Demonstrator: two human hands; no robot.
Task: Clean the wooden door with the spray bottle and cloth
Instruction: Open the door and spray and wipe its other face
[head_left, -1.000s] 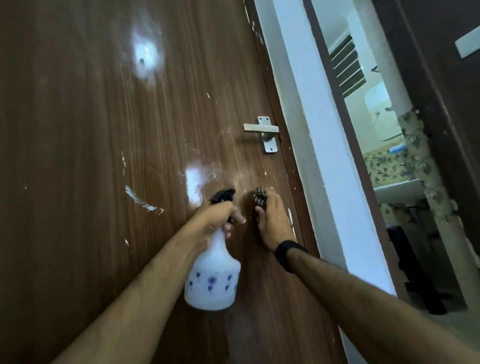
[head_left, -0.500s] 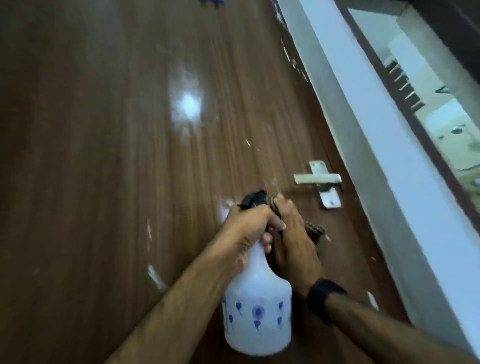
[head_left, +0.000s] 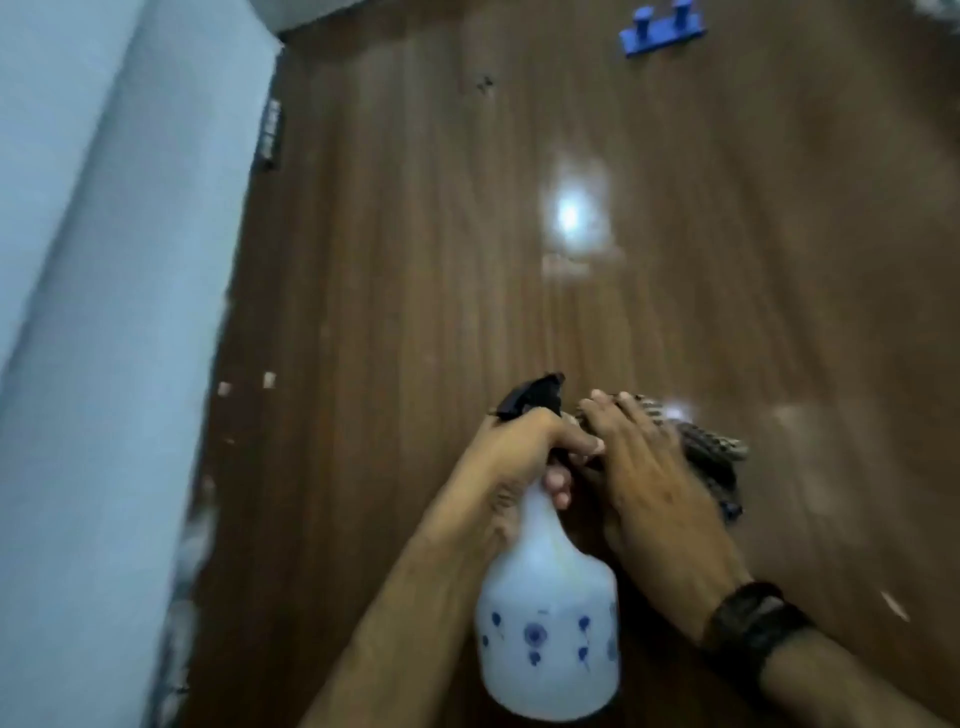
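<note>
The dark wooden door (head_left: 415, 291) fills most of the head view, with pale smears and a bright glare spot on it. My left hand (head_left: 511, 462) grips the neck and trigger of a white spray bottle (head_left: 548, 618) with blue flower prints and a black nozzle aimed at the door. Just to its right, my right hand (head_left: 649, 467) presses a dark checked cloth (head_left: 711, 452) flat against the door with straight fingers. A black band sits on my right wrist.
A pale blue wall (head_left: 93, 312) runs down the left side beside the door's hinge edge, where a dark hinge (head_left: 271, 134) shows. A blue hook rack (head_left: 662, 28) is fixed high on the door at the upper right.
The view has swung up and left, so the handle and doorway are out of sight and the hinge-side wall shows. Both hands have risen higher on the door, still holding bottle and cloth.
</note>
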